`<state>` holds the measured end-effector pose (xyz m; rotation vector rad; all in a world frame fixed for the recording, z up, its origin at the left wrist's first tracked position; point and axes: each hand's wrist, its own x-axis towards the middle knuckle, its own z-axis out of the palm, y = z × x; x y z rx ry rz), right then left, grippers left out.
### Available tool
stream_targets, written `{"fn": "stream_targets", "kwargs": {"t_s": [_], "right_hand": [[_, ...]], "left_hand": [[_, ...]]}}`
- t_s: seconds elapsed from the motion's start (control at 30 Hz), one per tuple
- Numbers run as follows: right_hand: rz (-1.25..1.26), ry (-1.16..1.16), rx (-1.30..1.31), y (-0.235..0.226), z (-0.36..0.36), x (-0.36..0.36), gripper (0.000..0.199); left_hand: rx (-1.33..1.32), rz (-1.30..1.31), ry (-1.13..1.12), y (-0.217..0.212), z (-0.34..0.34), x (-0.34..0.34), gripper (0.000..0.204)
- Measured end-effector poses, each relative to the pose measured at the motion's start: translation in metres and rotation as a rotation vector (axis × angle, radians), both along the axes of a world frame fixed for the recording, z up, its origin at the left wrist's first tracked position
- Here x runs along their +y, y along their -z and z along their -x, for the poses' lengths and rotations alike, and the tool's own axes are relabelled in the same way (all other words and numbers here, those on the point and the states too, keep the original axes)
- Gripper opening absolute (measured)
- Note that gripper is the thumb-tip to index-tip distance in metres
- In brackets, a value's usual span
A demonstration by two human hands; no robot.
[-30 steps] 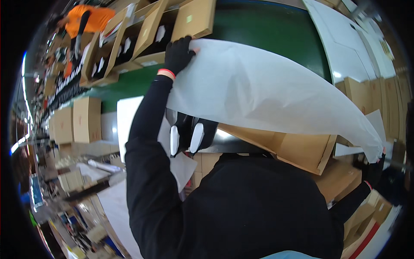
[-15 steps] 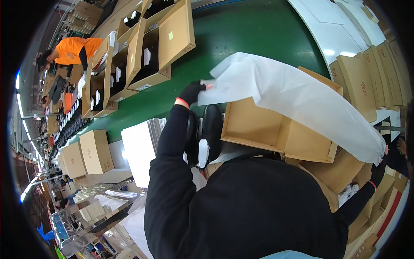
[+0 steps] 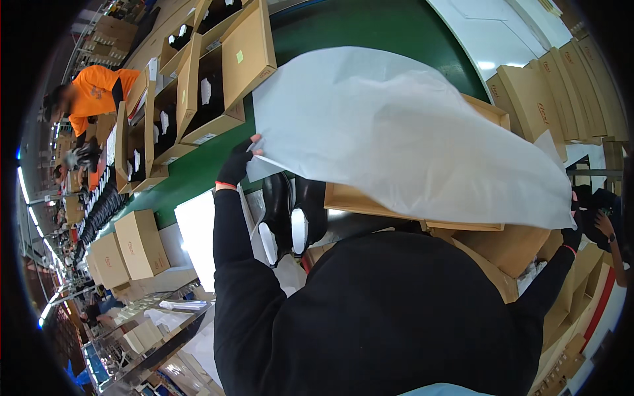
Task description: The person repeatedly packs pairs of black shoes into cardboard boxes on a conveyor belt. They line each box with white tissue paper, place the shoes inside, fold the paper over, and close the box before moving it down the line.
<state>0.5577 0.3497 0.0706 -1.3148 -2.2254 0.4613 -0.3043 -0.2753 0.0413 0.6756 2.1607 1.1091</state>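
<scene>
A wide sheet of white tissue paper (image 3: 396,125) is stretched between my hands above an open brown cardboard box (image 3: 376,203). My left hand (image 3: 238,162), in a black fingerless glove, pinches the sheet's left edge. At the far right, my right hand (image 3: 577,214) is closed on the other end; its fingers are partly lost in the dark. Beneath the paper's left part lies a pair of black shoes, the left shoe (image 3: 277,198) beside the right shoe (image 3: 309,198), each with white stuffing at its opening. Most of the box is hidden by the sheet.
Open boxes (image 3: 247,56) with black shoes stand on the green belt (image 3: 370,23) at the upper left. A stack of white sheets (image 3: 195,231) lies left of the shoes. Closed boxes (image 3: 528,105) line the right. A person in orange (image 3: 99,96) works at far left.
My left hand has moved left and slightly down with its edge of the tissue paper. The sheet has spread from a folded strip into a broad span over the box.
</scene>
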Motion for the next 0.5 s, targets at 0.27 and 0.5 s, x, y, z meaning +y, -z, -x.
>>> {"fn": "stream_targets", "kwargs": {"t_s": [0.27,0.5], "right_hand": [[0.301,-0.112,-0.153,-0.044,-0.014,0.036,0.066],[-0.969,0.169,-0.949,-0.064,0.109,0.005,0.041]], "left_hand": [[0.132,0.166,0.060,0.019,-0.006,-0.009,0.054],[0.122,0.157,0.054,0.012,-0.027,0.019,0.069]]}}
